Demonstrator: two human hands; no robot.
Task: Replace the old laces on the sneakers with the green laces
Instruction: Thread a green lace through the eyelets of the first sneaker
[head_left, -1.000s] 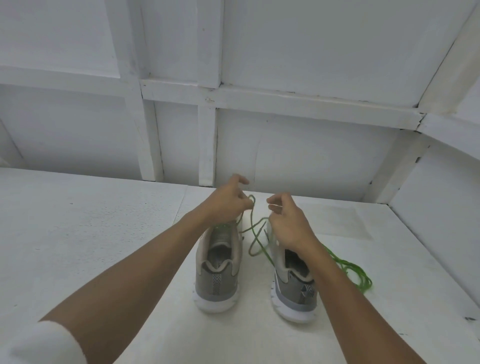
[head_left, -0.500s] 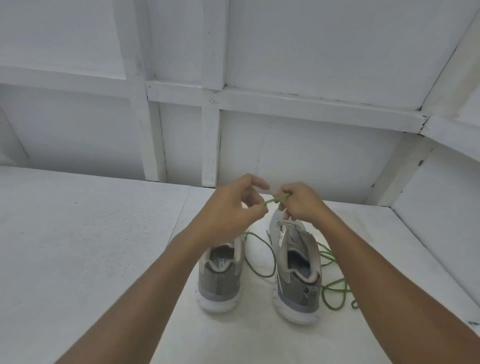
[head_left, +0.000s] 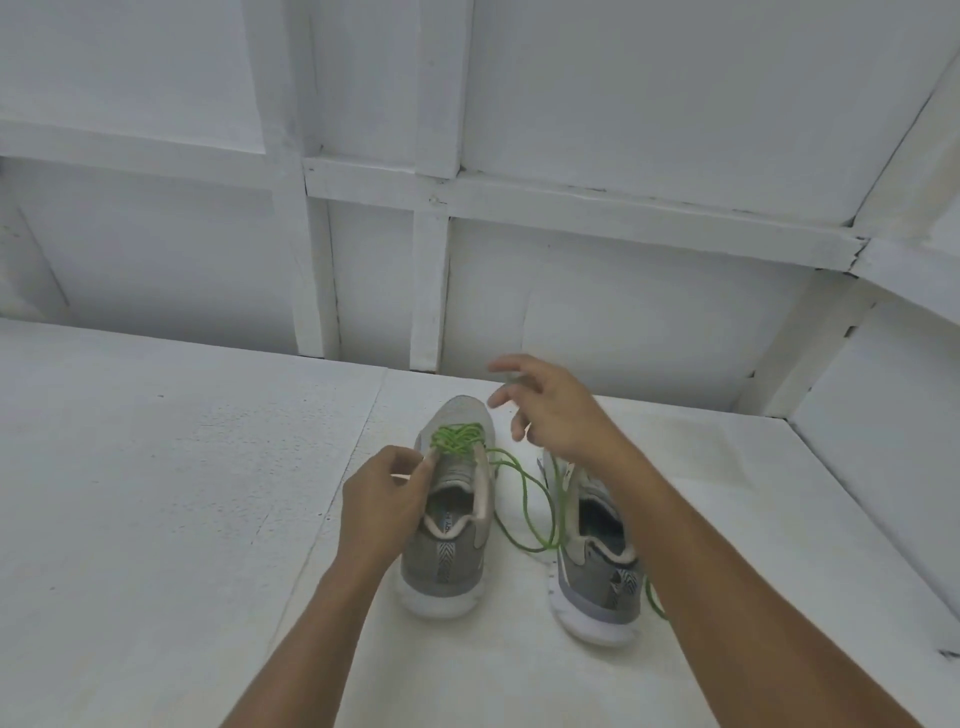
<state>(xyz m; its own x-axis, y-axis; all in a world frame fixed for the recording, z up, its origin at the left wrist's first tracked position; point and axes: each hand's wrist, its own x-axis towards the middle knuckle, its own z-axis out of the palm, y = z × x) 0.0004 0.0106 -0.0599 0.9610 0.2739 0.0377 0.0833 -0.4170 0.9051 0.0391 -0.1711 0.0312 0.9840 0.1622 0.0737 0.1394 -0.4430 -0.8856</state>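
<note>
Green lace (head_left: 457, 436) got let go mid-air: left hand (head_left: 384, 499) grip now pinches the left sneaker (head_left: 452, 561) at its eyelet edge, right hand (head_left: 556, 410) grip sprang wide, so probably next eyelet.

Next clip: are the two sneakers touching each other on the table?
Apart. The head view shows a strip of bare white table between the left sneaker and the right sneaker, crossed only by the green lace.
</note>
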